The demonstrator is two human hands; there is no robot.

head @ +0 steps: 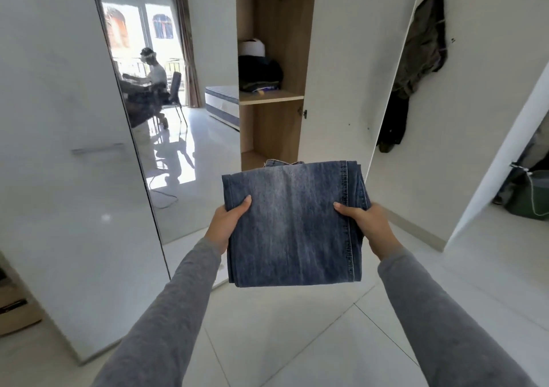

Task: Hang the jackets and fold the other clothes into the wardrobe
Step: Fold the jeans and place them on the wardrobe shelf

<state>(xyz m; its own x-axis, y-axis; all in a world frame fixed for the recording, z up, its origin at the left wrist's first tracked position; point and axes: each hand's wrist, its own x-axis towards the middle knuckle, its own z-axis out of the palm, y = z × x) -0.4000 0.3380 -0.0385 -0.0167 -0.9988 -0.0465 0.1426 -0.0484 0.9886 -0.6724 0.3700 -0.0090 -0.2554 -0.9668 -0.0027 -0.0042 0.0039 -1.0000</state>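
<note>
A folded pair of blue jeans (pixel 292 226) is held flat in mid-air, out in front of the open wardrobe (pixel 273 69) and above the white tiled floor (pixel 297 342). The left hand (pixel 227 223) grips the jeans at their left edge, thumb pressed on top and the fingers hidden beneath the denim, so pinching the cloth between thumb and fingers. The right hand (pixel 367 226) does the same at the right edge, along the stitched seam, thumb on top and fingers tucked under. Both arms wear grey sleeves (pixel 166 321).

Inside the wardrobe, a wooden shelf (pixel 270 97) carries a pile of dark folded clothes (pixel 260 73) with something white on top, sitting toward the shelf's left end. The compartment below the shelf shows only bare wood. The wardrobe's white door (pixel 356 74) stands open to the right. Beyond it, a dark jacket (pixel 421 54) hangs against the white wall. At the left a mirrored door (pixel 139 89) reflects a seated person and a bright window
</note>
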